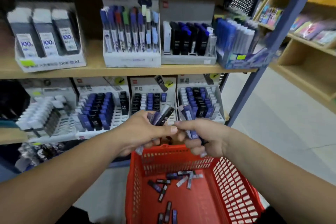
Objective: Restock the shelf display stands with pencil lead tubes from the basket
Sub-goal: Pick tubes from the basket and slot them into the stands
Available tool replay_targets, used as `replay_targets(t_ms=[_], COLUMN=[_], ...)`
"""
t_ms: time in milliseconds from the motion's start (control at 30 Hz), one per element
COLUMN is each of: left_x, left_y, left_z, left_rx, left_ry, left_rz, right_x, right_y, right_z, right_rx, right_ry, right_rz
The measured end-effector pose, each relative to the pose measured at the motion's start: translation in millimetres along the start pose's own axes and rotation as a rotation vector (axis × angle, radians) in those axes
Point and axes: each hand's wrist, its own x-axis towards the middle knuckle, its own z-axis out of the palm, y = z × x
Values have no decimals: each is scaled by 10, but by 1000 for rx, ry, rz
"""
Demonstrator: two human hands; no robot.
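Observation:
A red plastic basket [225, 183] sits low in front of me, with several loose pencil lead tubes [181, 181] on its floor. Above its far rim, my left hand [143, 132] grips a bunch of tubes, a black one [166, 115] sticking up on top. My right hand [203, 136] holds several blue and pale tubes [190, 116] fanned upward. The two hands' fingertips meet in the middle. White display stands [153, 96] on the lower shelf behind the hands hold rows of blue, black and white tubes.
The upper wooden shelf [127, 70] carries more lead boxes and stands. A blue metal upright [254, 76] frames the shelf on the right. Beyond it lie pale floor [272, 123] and another wooden shelf unit [309, 56] with colourful items.

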Motion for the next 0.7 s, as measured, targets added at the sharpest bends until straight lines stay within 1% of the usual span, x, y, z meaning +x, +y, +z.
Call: replay_targets(t_ms=[33,100,167,200,300,433,533,633,700], left_x=[31,137,228,264,322,393,439,484,519], left_y=[24,-13,-71,-105,-149,-125,-140,-172,-182], left_z=[-57,-202,-342,-397,-476,-492,-498,-487,-451], left_rx=[-40,-157,-233,-254,-300,-325,-313,-258,-192], left_ry=[39,136,224,238,203,192,211,237,216], left_rz=[3,8,-6,-10,9,43,72,76,56], right_x=[51,131,231,259,391,538,609,644,640], right_y=[-21,-49,-41,-37,-2,11,38,75,75], right_z=[-3,-10,-24,-16,-18,-62,-78,-88,-76], right_rx=[43,127,129,108,53,61,35,-134,-241], right_ry=[-3,44,91,104,134,153,138,76,111], right_rz=[-33,-131,-250,-294,-362,-352,-304,-250,-270])
